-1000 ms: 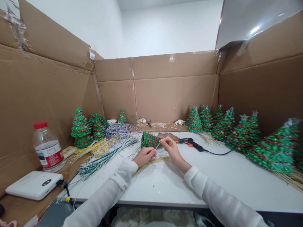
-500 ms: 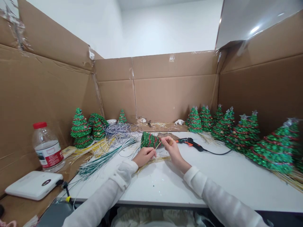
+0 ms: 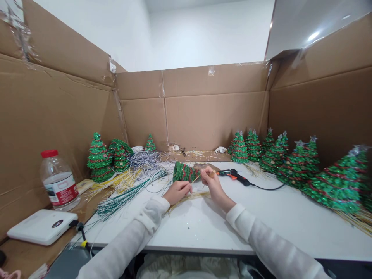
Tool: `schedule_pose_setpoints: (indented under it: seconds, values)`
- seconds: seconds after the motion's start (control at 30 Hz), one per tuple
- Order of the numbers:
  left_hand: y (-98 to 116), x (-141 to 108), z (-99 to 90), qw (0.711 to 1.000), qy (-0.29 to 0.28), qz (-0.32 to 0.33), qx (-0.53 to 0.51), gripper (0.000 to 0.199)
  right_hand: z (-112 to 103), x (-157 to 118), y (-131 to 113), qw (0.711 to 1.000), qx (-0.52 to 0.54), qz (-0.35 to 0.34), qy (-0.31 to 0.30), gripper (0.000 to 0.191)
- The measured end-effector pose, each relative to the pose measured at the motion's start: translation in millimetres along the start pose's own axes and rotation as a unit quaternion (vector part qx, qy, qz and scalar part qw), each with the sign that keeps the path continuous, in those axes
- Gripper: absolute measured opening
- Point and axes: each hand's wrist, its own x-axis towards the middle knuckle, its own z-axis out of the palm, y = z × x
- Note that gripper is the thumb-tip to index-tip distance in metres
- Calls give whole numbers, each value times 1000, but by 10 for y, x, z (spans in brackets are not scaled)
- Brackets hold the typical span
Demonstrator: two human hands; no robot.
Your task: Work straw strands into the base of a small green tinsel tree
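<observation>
My left hand (image 3: 178, 192) is closed, its fingertips pinched on a thin yellowish strand (image 3: 196, 179). Close by on the right, my right hand (image 3: 211, 182) pinches the same strand, which runs slanting between the two hands. Just behind them a green tree piece with red trim (image 3: 183, 171) lies on its side on the white table. More straw-coloured strands (image 3: 194, 196) lie below and between my hands.
A black and orange glue gun (image 3: 234, 175) with its cable lies right of my hands. Green strands (image 3: 130, 193) spread to the left. Several finished trees (image 3: 337, 184) stand at the right. A bottle (image 3: 59, 182) and a white power bank (image 3: 43, 226) are at the left.
My right hand has turned slightly, its fingertips a little lower and more closed. My left hand has hardly moved. The tree piece shows a bit more beside my right fingers.
</observation>
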Motion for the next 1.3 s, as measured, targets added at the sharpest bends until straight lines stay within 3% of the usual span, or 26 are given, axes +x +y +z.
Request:
schedule_pose_setpoints:
  seconds: [0.6,0.9,1.3]
  values:
    - [-8,-1,7,1000,-3,2,6,39,-4,42,39,998,8,24,63,39]
    - [-16,6,9,1000,4,-5,-2,35,-93,111,115,983,-36,-46,176,34]
    - [-53,5,28,999,-1,-10,-34,35,-84,105,104,982,-57,-75,166,31]
